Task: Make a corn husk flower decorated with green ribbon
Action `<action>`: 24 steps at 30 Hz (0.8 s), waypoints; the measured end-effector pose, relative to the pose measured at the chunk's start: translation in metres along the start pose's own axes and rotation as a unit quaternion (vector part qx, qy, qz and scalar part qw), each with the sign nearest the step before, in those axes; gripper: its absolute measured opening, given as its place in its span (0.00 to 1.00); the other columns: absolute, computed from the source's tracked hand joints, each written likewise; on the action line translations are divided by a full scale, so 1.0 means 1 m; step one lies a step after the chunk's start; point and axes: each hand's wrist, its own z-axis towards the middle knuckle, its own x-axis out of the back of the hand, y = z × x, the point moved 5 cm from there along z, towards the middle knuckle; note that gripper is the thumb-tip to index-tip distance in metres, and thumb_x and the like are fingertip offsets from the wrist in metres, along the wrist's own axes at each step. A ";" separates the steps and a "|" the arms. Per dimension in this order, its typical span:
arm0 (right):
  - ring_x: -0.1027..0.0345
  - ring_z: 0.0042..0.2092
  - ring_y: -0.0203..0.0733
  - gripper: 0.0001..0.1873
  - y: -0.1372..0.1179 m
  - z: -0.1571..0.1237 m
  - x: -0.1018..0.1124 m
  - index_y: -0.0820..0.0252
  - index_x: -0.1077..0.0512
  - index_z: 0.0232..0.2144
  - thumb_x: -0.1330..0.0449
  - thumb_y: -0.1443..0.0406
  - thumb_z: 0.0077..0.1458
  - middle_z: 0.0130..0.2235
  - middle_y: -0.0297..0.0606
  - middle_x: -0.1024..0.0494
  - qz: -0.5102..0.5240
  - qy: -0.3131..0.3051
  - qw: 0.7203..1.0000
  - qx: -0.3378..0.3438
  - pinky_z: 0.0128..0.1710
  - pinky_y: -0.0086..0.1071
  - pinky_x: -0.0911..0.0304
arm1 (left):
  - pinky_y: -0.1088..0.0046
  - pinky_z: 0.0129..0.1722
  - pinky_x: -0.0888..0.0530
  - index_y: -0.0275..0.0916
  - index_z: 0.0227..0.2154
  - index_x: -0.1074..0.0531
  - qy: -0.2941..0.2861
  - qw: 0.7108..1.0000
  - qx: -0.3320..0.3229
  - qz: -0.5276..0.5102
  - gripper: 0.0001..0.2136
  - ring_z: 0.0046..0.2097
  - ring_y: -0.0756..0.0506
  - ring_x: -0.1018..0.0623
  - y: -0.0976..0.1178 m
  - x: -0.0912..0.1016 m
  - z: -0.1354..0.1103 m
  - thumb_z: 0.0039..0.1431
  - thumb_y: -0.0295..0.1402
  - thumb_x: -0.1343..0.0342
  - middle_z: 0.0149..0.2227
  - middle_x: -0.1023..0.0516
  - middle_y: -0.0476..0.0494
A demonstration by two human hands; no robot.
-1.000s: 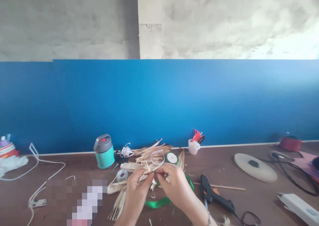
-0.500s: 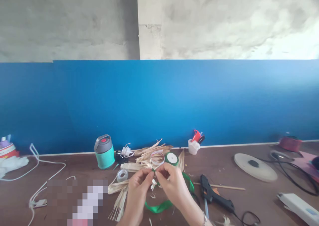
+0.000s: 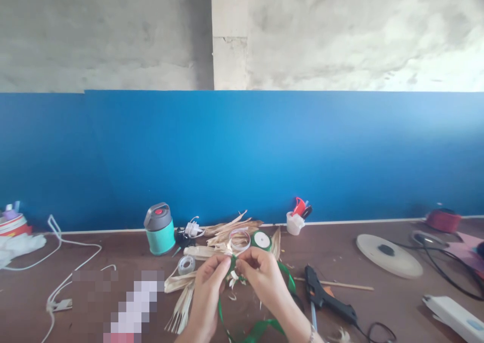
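My left hand (image 3: 209, 281) and my right hand (image 3: 261, 274) meet over the brown table (image 3: 378, 297), fingertips pinched together on a small bundle of pale dried husk strips (image 3: 233, 277) with green ribbon (image 3: 260, 328) wound at it. The ribbon trails down between my wrists and loops off toward the bottom edge. Just behind my hands lie a green ribbon spool (image 3: 260, 239), a clear tape ring (image 3: 239, 239) and a heap of dried husks (image 3: 227, 229). More husk strips (image 3: 181, 307) fan out under my left wrist.
A black glue gun (image 3: 325, 295) with cord lies right of my hands, beside a thin wooden stick (image 3: 340, 284). A teal flask (image 3: 159, 228), small tape roll (image 3: 186, 265), white cup with tools (image 3: 295, 222), white round disc (image 3: 389, 255), white cables (image 3: 68, 262) and a blue wall panel (image 3: 242, 151) surround the work spot.
Both hands stayed pinched on the bundle while shifting slightly. The green ribbon's loose loop dropped lower, from beside my left wrist to the bottom edge between my arms.
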 end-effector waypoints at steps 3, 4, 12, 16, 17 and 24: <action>0.37 0.24 0.36 0.08 -0.003 0.002 0.009 0.62 0.29 0.22 0.46 0.65 0.48 0.20 0.34 0.28 -0.049 -0.002 0.999 0.024 0.25 0.27 0.43 | 0.75 0.31 0.31 0.37 0.30 0.23 0.008 0.998 -0.043 0.034 0.10 0.35 0.45 0.24 0.002 0.010 0.008 0.48 0.38 0.41 0.31 0.21 0.45; 0.37 0.24 0.37 0.08 -0.004 0.002 0.013 0.62 0.30 0.22 0.46 0.66 0.48 0.20 0.34 0.28 -0.079 0.003 0.996 0.033 0.26 0.28 0.43 | 0.72 0.35 0.30 0.39 0.33 0.23 0.026 0.995 -0.067 0.067 0.10 0.40 0.42 0.24 0.005 0.015 0.011 0.49 0.38 0.42 0.36 0.21 0.44; 0.35 0.29 0.38 0.10 -0.017 -0.005 0.017 0.60 0.31 0.22 0.48 0.76 0.46 0.25 0.35 0.27 -0.328 -0.005 0.934 0.141 0.29 0.27 0.45 | 0.59 0.46 0.37 0.45 0.31 0.23 0.024 0.739 -0.476 0.476 0.06 0.46 0.39 0.30 0.058 -0.003 -0.023 0.55 0.28 0.44 0.41 0.23 0.43; 0.34 0.31 0.39 0.10 -0.023 -0.008 0.012 0.61 0.30 0.24 0.48 0.76 0.49 0.27 0.37 0.26 -0.374 -0.020 0.913 0.162 0.30 0.28 0.46 | 0.57 0.48 0.40 0.41 0.32 0.26 -0.082 0.659 -0.477 0.575 0.11 0.48 0.40 0.30 0.055 -0.031 -0.024 0.55 0.19 0.50 0.43 0.24 0.43; 0.33 0.31 0.40 0.10 -0.025 -0.008 0.012 0.61 0.30 0.24 0.49 0.75 0.50 0.28 0.38 0.26 -0.379 -0.025 0.909 0.169 0.31 0.29 0.46 | 0.56 0.48 0.41 0.40 0.29 0.27 -0.101 0.643 -0.478 0.590 0.11 0.47 0.41 0.30 0.054 -0.035 -0.023 0.55 0.18 0.50 0.40 0.24 0.43; 0.33 0.31 0.41 0.10 -0.033 -0.008 0.019 0.61 0.29 0.23 0.48 0.76 0.45 0.26 0.38 0.26 -0.370 -0.039 0.914 0.165 0.30 0.30 0.45 | 0.56 0.47 0.39 0.38 0.25 0.29 -0.146 0.624 -0.456 0.617 0.10 0.37 0.44 0.28 0.052 -0.037 -0.012 0.55 0.19 0.51 0.28 0.25 0.46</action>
